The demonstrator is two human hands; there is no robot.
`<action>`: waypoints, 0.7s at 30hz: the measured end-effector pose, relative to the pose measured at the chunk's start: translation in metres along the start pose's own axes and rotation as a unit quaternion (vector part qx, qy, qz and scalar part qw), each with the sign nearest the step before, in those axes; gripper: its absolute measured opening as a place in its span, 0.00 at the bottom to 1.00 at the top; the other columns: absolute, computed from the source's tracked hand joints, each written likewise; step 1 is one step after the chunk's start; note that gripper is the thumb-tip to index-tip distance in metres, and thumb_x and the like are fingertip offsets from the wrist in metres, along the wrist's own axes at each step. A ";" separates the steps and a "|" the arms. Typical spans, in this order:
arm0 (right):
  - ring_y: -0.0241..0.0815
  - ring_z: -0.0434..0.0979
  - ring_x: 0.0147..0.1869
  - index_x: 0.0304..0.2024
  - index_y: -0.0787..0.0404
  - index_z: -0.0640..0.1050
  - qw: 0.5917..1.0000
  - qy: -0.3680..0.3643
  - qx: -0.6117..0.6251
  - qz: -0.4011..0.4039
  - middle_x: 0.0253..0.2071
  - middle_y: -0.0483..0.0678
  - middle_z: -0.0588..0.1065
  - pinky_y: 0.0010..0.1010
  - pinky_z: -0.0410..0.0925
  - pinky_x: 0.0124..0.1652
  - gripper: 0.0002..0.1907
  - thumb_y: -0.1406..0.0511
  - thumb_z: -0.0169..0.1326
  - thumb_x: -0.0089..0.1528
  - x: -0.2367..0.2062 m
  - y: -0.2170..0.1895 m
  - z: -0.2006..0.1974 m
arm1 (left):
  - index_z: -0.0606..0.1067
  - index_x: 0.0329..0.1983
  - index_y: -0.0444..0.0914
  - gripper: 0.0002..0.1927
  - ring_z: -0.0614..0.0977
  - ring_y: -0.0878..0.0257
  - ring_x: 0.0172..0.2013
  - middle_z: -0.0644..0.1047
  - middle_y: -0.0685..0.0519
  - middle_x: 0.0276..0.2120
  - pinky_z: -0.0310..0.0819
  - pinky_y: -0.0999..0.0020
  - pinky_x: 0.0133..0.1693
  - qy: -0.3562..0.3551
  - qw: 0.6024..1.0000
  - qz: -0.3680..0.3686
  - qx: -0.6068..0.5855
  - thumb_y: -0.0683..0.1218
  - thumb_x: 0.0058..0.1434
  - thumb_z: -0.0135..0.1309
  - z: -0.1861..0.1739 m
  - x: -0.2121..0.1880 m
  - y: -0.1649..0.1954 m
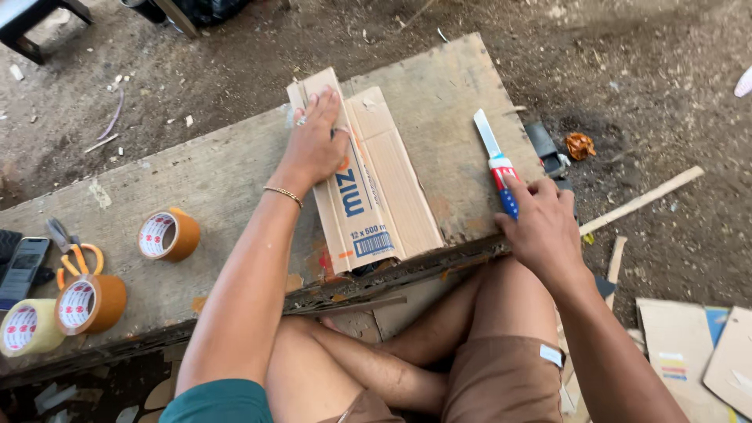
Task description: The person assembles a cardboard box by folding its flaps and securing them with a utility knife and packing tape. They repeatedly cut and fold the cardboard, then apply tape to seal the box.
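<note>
Pressing a flattened brown cardboard box (368, 180) at frame centre, you reach for the knife.
Your left hand (317, 141) lies open on the uncut box; your right hand (540, 227) closes around the red-and-blue-handled utility knife (495, 160) on the worn wooden board (219, 172), right of centre.

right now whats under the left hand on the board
A flattened cardboard box lies under the left hand, which presses its far end onto the wooden board. The part of the box beneath the palm is covered, as is the board below the box.
</note>
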State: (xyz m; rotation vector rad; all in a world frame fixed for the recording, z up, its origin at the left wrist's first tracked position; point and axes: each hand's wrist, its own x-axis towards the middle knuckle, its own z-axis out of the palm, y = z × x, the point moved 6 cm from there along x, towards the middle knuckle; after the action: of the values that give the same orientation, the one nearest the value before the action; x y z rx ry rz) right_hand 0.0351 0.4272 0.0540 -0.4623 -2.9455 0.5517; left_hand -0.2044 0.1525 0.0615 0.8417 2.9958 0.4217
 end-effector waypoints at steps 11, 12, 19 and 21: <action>0.70 0.71 0.54 0.73 0.66 0.56 0.970 -0.017 0.237 -0.044 0.53 0.71 0.70 0.55 0.64 0.55 0.32 0.68 0.42 0.66 0.044 -0.112 0.046 | 0.54 0.77 0.36 0.31 0.51 0.52 0.76 0.52 0.47 0.77 0.38 0.50 0.73 0.051 0.998 -0.023 0.001 0.51 0.73 0.33 0.002 -0.009 -0.002; 0.67 0.74 0.53 0.72 0.64 0.58 0.970 -0.038 0.239 -0.033 0.51 0.69 0.72 0.54 0.66 0.54 0.30 0.69 0.41 0.66 0.057 -0.126 0.054 | 0.54 0.76 0.35 0.31 0.52 0.52 0.76 0.53 0.46 0.77 0.38 0.51 0.73 0.061 0.998 -0.022 -0.003 0.50 0.72 0.33 0.002 -0.009 -0.002; 0.67 0.79 0.44 0.68 0.55 0.69 0.973 -0.054 0.209 -0.076 0.40 0.67 0.77 0.53 0.71 0.46 0.32 0.73 0.49 0.59 0.113 -0.175 0.078 | 0.58 0.74 0.32 0.30 0.55 0.48 0.74 0.54 0.41 0.75 0.41 0.51 0.72 0.073 0.997 -0.015 0.008 0.48 0.71 0.35 0.002 -0.004 -0.001; 0.66 0.80 0.45 0.66 0.56 0.70 0.974 -0.034 0.200 -0.097 0.40 0.66 0.78 0.52 0.72 0.46 0.31 0.72 0.50 0.59 0.118 -0.178 0.081 | 0.58 0.74 0.31 0.30 0.55 0.47 0.74 0.55 0.40 0.75 0.42 0.51 0.71 0.077 0.997 -0.009 0.007 0.48 0.71 0.35 0.002 -0.004 -0.001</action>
State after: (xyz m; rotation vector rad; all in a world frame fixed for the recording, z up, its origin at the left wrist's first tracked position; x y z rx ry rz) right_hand -0.1391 0.2792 0.0509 -0.1106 -2.7877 1.1172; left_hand -0.2009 0.1503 0.0593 0.8176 3.1479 0.4867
